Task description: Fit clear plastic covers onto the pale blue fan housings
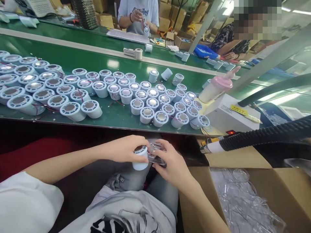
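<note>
1. While the white cylindrical unit (pixel 140 158) is kept over the lap, below the near edge of the green conveyor table (pixel 116 118), it is clasped by the left hand (pixel 126 149), whose fingers are wrapped around its upper part.
2. Its long axis is set close to upright, slightly tilted; the dark round face is turned upward and toward the table, and the closed white base is pointed down at the knees.
3. Just to the right of that grip, a clear plastic piece (pixel 156 155) is pinched by the right hand (pixel 170 163), with the fingertips closed on it; the piece is pressed against the side of the unit.
4. The long axis of the clear piece is laid roughly crosswise, from the unit out toward the right palm.
5. Above and beyond the grip, many like white units (pixel 148 113) are stood in clusters on the table, faces up, thin red wires being seen among them.
6. To the right of the grip, a black ribbed hose (pixel 262 136) with a white nozzle is seen, and lower right an open cardboard box (pixel 286 184) of clear plastic parts.
7. Far beyond the grip, across the table, another person's hands (pixel 137 16) are closed on a small unit.
</note>
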Demonstrator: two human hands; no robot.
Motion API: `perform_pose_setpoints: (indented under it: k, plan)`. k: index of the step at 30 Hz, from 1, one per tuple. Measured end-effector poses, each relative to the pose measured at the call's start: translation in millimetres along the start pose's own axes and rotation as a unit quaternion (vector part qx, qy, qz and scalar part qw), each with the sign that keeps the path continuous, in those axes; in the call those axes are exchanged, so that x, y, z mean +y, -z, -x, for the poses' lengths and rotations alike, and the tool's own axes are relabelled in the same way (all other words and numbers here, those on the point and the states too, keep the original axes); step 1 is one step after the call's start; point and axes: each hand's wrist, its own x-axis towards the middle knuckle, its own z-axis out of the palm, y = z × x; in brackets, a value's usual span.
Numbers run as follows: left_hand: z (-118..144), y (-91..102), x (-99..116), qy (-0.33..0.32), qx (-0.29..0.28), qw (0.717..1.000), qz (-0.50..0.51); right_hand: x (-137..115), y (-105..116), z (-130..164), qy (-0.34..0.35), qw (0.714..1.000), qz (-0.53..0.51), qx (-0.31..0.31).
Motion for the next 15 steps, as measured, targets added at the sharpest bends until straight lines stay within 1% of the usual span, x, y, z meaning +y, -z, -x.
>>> perform_pose_setpoints:
  k: [2, 6, 10, 12, 15]
  plan:
    - [3.7, -6.0, 0.3, -0.004, 0.044, 0.999, -0.011, 3.5, 0.2, 1.4, -0.02, 0.999, -0.046, -0.003]
    - [7.8, -14.3, -4.3, -0.025, 0.079, 0.997, 0.003, 6.0, 2.9, 2.7, -0.03, 0.995, -0.094, 0.015]
    - [7.0, -19.5, -13.2, -0.069, 0.136, 0.988, 0.015, 1.7, 7.8, 2.1, -0.025, 0.974, -0.226, 0.019]
    - [4.8, -24.3, -20.1, -0.09, 0.165, 0.982, 0.015, -0.8, 8.9, 1.7, -0.033, 0.961, -0.271, 0.05]
    - [0.1, -33.3, -32.6, -0.128, 0.191, 0.973, 0.008, -2.3, 7.9, 2.0, -0.074, 0.937, -0.324, 0.109]
